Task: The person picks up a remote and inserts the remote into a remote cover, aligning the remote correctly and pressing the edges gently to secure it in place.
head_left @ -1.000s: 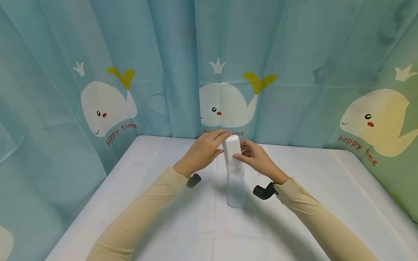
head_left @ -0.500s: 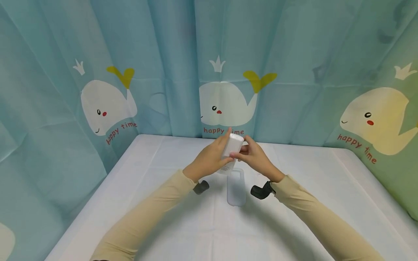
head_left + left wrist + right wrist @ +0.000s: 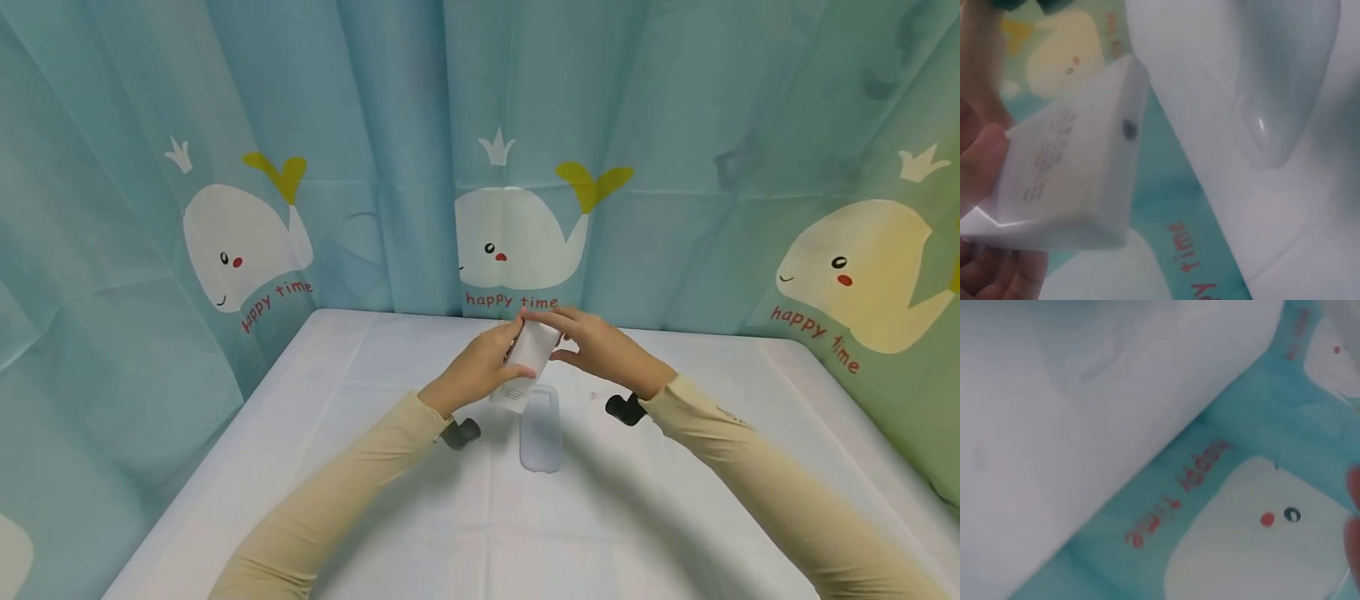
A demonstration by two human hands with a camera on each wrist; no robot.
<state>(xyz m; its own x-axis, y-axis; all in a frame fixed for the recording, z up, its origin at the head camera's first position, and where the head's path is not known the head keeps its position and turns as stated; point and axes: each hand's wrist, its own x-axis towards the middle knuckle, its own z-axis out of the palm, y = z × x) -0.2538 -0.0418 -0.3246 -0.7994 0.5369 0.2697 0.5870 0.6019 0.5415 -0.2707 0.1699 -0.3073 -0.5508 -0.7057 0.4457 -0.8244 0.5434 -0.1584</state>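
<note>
In the head view my left hand [image 3: 472,371] grips a white power bank [image 3: 536,343], tilted above the table, its thumb across the face. The left wrist view shows small grey print on the power bank [image 3: 1072,169] and a dark oval port on its end. My right hand [image 3: 603,350] reaches over the upper end, fingers extended along the top and thumb near the side edge. Just below, a translucent case [image 3: 542,437] with a cutout at its far end lies flat on the table. The right wrist view shows only fingertips [image 3: 1354,550] at its edge.
A white cloth covers the table [image 3: 420,517]. Behind it hangs a blue-green curtain [image 3: 405,242] printed with whales. Black wrist cameras stick out under both arms, the left one [image 3: 461,433] and the right one [image 3: 626,408].
The power bank has lifted off the case's far end and tilted left, into my left hand's grip. My right hand has changed from pinching its side to lying over its top.
</note>
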